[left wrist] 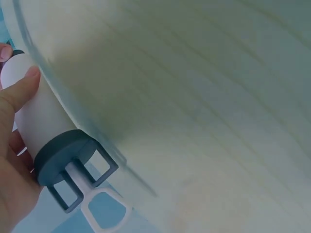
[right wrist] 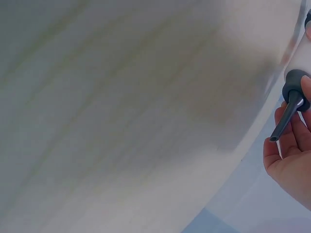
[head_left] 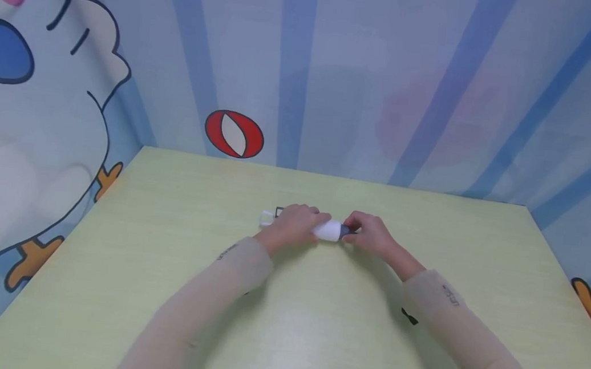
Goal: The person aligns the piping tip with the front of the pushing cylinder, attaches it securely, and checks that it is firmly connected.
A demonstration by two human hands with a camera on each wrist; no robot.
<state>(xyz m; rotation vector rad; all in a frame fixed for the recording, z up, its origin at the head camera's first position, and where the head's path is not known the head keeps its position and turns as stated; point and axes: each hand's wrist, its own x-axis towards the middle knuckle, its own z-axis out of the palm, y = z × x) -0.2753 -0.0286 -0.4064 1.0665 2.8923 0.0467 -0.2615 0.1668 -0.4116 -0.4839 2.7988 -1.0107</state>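
Two hands are brought together over the far middle of a pale green table (head_left: 113, 286); between them a small white tube (head_left: 329, 230) is held lying on its side, just above or on the tabletop, which of the two cannot be told. The left hand (head_left: 295, 224) is curled round the white body of the tube, thumb and fingers wrapped about it; at that end a dark grey cap (left wrist: 63, 155) with two grey loop handles is seen in the left wrist view, and a white ring-shaped plunger handle (left wrist: 104, 213) sticks out past the loops, to the left in the scene. The right hand (head_left: 369, 232) is closed on the opposite end, where a dark grey collar is pinched between fingertips; from that collar a thin dark nozzle (right wrist: 284, 119) is seen in the right wrist view, lying across the fingers (right wrist: 286, 141) towards the palm. Both forearms are covered by beige sleeves (head_left: 227, 282), resting low over the near half of the table. Beyond the far edge a blue striped backdrop (head_left: 437, 74) is hung, with a red and white ball (head_left: 234, 134) printed on it near the table's far left; a cartoon figure (head_left: 35, 149) with orange feet is printed at the left side.
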